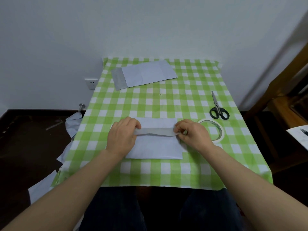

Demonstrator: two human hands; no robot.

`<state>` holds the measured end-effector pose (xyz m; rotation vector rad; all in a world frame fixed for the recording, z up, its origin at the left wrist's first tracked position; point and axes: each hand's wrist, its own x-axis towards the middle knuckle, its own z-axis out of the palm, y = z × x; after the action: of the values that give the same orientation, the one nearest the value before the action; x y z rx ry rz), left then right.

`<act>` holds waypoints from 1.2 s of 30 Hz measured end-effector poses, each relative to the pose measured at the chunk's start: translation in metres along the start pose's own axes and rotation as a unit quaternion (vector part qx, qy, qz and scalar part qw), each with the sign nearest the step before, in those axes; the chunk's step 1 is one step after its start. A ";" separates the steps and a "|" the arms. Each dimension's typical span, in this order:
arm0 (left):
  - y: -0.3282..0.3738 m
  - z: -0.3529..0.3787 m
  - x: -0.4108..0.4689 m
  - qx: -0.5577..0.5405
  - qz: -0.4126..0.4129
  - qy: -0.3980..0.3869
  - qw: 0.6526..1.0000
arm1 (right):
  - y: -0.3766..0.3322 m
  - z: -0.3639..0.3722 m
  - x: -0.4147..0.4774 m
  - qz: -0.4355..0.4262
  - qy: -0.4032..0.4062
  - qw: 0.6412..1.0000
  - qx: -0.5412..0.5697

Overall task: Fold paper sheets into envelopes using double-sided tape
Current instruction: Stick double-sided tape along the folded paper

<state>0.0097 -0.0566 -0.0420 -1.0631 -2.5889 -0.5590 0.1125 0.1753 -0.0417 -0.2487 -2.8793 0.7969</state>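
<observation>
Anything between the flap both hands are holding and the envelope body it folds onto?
Nothing visible. The left hand and right hand pinch the flap at its ends; the envelope body below it is bare. The tape roll and scissors lie off to the right of the paper.

One wide-angle head-worn view looks forward and down onto the green-checked counter from the seated person's side, close in, with the white wall beyond.
</observation>
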 end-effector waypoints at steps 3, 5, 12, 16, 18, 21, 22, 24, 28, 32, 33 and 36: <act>-0.005 0.000 -0.005 -0.012 -0.002 -0.006 1.000 | 0.000 0.000 -0.001 -0.004 -0.010 1.000 -0.020; -0.006 0.001 -0.006 -0.016 -0.001 -0.007 1.000 | 0.001 0.001 -0.001 -0.007 -0.015 1.000 -0.027; -0.015 0.004 -0.006 -0.007 0.027 -0.054 0.998 | 0.002 0.001 -0.001 -0.034 -0.031 0.998 -0.053; -0.017 -0.001 -0.001 0.020 0.052 -0.115 0.992 | 0.001 -0.001 -0.002 -0.051 -0.042 0.996 -0.053; -0.015 -0.004 0.001 0.030 0.044 -0.139 0.989 | -0.001 -0.003 -0.003 -0.053 -0.048 0.996 -0.061; -0.009 -0.006 0.005 0.031 0.013 -0.149 0.988 | -0.003 -0.005 -0.004 -0.033 -0.070 0.995 -0.068; -0.006 -0.007 0.006 0.026 -0.003 -0.159 0.987 | -0.004 -0.006 -0.004 -0.029 -0.072 0.995 -0.066; 0.003 -0.008 0.008 0.014 -0.027 -0.164 0.986 | -0.004 -0.006 -0.004 -0.030 -0.075 0.994 -0.070; 0.024 -0.007 0.008 -0.024 -0.010 -0.172 0.985 | -0.007 -0.006 -0.001 -0.036 -0.087 0.992 -0.083; 0.035 -0.004 0.007 -0.030 -0.001 -0.226 0.974 | -0.012 -0.008 0.001 -0.032 -0.082 0.990 -0.108; 0.035 -0.004 0.006 -0.029 -0.006 -0.230 0.973 | -0.014 -0.008 0.001 -0.024 -0.073 0.991 -0.109; 0.034 -0.004 0.005 -0.037 -0.006 -0.222 0.974 | -0.016 -0.009 0.000 -0.026 -0.043 0.995 -0.091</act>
<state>0.0309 -0.0329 -0.0286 -1.3272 -2.9754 -0.4670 0.1121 0.1658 -0.0259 -0.1629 -3.0298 0.5495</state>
